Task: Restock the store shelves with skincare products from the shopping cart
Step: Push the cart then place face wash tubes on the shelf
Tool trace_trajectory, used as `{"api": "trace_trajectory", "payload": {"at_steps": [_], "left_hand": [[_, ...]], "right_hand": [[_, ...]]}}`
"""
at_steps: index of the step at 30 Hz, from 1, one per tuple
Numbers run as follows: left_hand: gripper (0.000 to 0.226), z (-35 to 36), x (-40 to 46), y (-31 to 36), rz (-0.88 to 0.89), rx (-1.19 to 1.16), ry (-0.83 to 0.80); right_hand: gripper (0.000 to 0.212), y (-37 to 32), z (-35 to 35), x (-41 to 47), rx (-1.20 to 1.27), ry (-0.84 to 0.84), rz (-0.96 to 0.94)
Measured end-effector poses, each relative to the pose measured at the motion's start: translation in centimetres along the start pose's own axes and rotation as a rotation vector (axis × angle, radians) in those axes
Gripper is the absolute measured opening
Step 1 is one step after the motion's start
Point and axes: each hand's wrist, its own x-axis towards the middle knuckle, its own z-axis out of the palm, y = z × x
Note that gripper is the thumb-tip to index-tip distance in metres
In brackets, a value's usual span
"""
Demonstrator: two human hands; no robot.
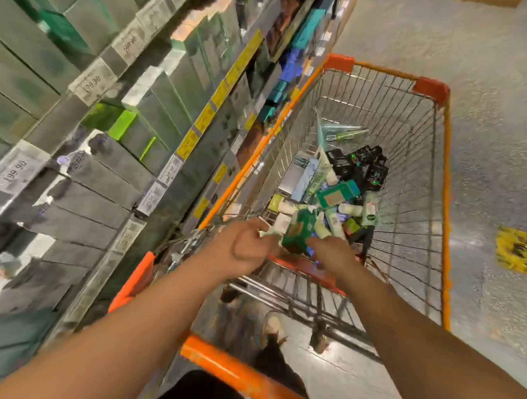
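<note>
Over cart (446, 184), two hands, one box (297, 231)

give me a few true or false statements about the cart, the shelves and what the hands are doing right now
1. The shopping cart has orange trim and an orange handle. True.
2. The cart is empty. False: a pile of skincare tubes and boxes lies in its basket.
3. The left hand grips a white tube. True, though motion blur hides the finger detail.
4. The shelves stand on the person's right. False: the shelves, packed with boxes, are on the left of the cart.
5. The right hand rests on the cart handle. False: it reaches into the basket at a green box; whether it grips the box cannot be told.
</note>
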Motion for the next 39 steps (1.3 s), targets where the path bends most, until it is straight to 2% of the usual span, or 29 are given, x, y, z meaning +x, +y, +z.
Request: {"api": "trace_trajectory", "payload": {"at_steps": [3,5,6,8,10,15,18,20,22,24,25,26,28,29,30,32,34,35,37,39], "left_hand": [[0.042,-0.6,1.3,-0.5,-0.020,-0.127,0.010],[0.026,-0.9,2.8,-0.9,-0.096,-0.108,-0.013],[0.019,-0.9,3.6,-1.3,-0.128,-0.069,-0.017],[0.018,-1.0,4.6,-1.7,-0.160,-0.060,-0.015],[0.022,-1.0,5.0,-2.3,-0.163,-0.091,-0.003],[0.023,-0.8,5.4,-3.4,-0.175,-0.102,-0.002],[0.021,-1.1,5.5,-3.8,-0.169,-0.134,0.005],[0.021,-1.4,5.4,-3.9,-0.118,-0.132,0.022],[0.015,-1.8,4.8,-3.5,-0.063,-0.150,0.054],[0.008,-2.4,4.2,-3.2,-0.007,-0.169,0.065],[0.008,-2.6,4.0,-3.1,0.045,-0.164,0.055],[0.008,-3.0,3.6,-2.8,0.090,-0.181,0.053],[0.006,-3.9,2.5,-2.6,0.201,-0.072,0.116],[0.008,-4.3,2.0,-2.0,0.209,-0.121,0.182],[0.011,-4.7,1.6,-1.6,0.243,-0.172,0.226],[0.010,-5.1,0.9,-1.0,0.285,-0.025,0.290],[0.049,-5.7,0.0,0.2,0.247,-0.099,0.430],[0.066,-6.2,-0.7,0.7,0.253,-0.185,0.492],[0.086,-7.6,-2.3,1.6,0.324,-0.243,0.589],[0.095,-9.5,-3.9,1.6,0.381,-0.197,0.625]], "right_hand": [[0.025,0.3,1.6,3.8,0.064,0.018,0.088],[0.020,0.5,2.9,6.3,0.103,0.042,0.129],[0.028,0.6,3.5,7.6,0.100,0.058,0.131],[0.063,0.8,4.8,9.9,0.077,0.112,0.145],[0.078,0.8,5.9,11.4,0.039,0.136,0.161],[0.074,0.5,7.7,14.9,0.168,0.118,0.180],[0.058,0.7,8.3,15.9,0.324,0.132,0.239],[0.080,0.3,8.0,15.3,0.365,0.174,0.260],[0.086,0.5,7.8,15.2,0.493,0.116,0.246],[0.106,-0.7,7.2,13.3,0.588,0.053,0.204],[0.105,-1.8,6.8,11.7,0.652,0.025,0.170],[0.086,-3.1,6.2,9.9,0.701,-0.009,0.131],[0.036,-5.2,5.3,6.4,0.816,-0.132,0.092],[0.022,-6.1,5.0,5.1,0.851,-0.192,0.059],[0.015,-7.3,4.5,3.3,0.874,-0.234,0.019],[0.015,-9.9,3.7,0.6,0.935,-0.291,-0.085],[0.024,-12.0,3.4,-2.3,0.966,-0.321,-0.180],[0.037,-13.1,3.3,-4.1,0.957,-0.332,-0.244],[0.064,-14.7,3.4,-8.1,0.943,-0.380,-0.390],[0.063,-16.3,3.6,-12.1,0.905,-0.439,-0.500]]}}
